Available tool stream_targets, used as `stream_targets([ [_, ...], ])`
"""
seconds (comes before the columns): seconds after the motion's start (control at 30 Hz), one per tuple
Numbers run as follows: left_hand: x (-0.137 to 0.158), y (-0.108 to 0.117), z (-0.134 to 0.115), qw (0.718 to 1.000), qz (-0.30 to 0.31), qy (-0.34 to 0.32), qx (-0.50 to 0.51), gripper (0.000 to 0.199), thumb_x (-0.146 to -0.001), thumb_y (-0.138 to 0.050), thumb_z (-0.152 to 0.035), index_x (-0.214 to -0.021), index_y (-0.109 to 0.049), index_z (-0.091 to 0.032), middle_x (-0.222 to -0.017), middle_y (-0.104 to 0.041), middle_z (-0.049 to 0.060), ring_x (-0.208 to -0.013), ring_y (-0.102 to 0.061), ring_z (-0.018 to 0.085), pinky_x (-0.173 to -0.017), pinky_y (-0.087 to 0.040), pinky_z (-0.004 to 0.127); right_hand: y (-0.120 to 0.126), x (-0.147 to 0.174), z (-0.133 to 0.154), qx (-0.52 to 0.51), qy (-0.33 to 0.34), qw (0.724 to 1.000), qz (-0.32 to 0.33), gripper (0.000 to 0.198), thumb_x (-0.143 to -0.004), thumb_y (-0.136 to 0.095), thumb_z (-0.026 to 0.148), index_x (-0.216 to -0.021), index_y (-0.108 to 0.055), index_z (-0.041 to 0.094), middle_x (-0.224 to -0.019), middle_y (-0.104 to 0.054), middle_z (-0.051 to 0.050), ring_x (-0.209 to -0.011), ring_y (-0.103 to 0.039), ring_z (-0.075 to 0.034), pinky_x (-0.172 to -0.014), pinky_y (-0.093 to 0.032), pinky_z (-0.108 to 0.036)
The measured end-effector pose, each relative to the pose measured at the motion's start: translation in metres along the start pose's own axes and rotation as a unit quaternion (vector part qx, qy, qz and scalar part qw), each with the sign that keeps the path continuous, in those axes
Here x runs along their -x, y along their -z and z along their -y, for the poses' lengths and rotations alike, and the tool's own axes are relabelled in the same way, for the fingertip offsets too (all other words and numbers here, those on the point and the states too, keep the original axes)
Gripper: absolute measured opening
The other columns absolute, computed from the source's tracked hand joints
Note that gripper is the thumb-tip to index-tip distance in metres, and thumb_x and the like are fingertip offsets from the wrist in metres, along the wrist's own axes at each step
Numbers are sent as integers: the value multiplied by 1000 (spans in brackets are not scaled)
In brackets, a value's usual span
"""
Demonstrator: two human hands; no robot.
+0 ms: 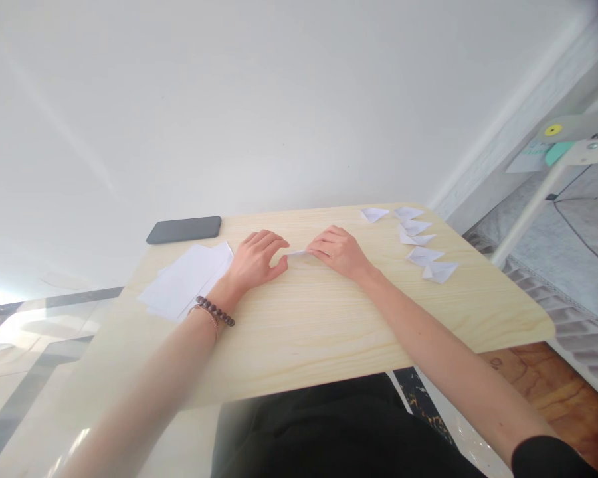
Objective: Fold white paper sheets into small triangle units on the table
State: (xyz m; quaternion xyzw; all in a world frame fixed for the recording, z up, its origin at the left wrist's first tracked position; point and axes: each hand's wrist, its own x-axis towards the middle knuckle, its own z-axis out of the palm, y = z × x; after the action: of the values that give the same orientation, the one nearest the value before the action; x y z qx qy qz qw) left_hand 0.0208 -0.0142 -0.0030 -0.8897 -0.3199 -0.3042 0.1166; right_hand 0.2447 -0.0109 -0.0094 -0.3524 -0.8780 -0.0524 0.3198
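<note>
A small strip of folded white paper (297,252) lies between my two hands, just over the table's middle. My right hand (339,252) has its fingers closed on the strip's right end and hides that part. Around the left end curves my left hand (257,257), with a gap between its thumb and fingers; the paper's tip reaches into that gap. Dark beads and a thin bracelet circle my left wrist. Left of that hand are several flat white paper sheets (179,282), loosely stacked. Several folded paper boats, such as the nearest paper boat (440,271), are grouped at the right.
A black phone (184,230) lies at the back left of the pale wooden table (299,338). The table's back edge meets a white wall (259,106). Beyond its right side stands a white metal frame (533,206).
</note>
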Motion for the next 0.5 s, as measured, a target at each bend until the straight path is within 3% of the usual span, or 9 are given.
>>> stream_targets([
  [0.27, -5, -5, -6, 999, 12, -43, 11, 14, -82, -46, -21, -80, -59, -19, -81, -63, 3, -82, -55, 16, -75, -40, 30, -10, -4, 18, 9, 29, 1000, -3, 21, -85, -45, 24, -79, -64, 20, -82, -64, -3, -79, -50, -15, -73, -37, -30],
  [0.5, -3, -4, -2, 999, -2, -36, 20, 15, -82, -46, -21, -79, -60, -19, -78, -63, 3, -81, -55, 15, -77, -39, 31, -8, -3, 14, -26, 18, 999, 9, 22, -85, -41, 21, -84, -63, 18, -81, -62, -4, -79, -51, -15, -74, -42, -30],
])
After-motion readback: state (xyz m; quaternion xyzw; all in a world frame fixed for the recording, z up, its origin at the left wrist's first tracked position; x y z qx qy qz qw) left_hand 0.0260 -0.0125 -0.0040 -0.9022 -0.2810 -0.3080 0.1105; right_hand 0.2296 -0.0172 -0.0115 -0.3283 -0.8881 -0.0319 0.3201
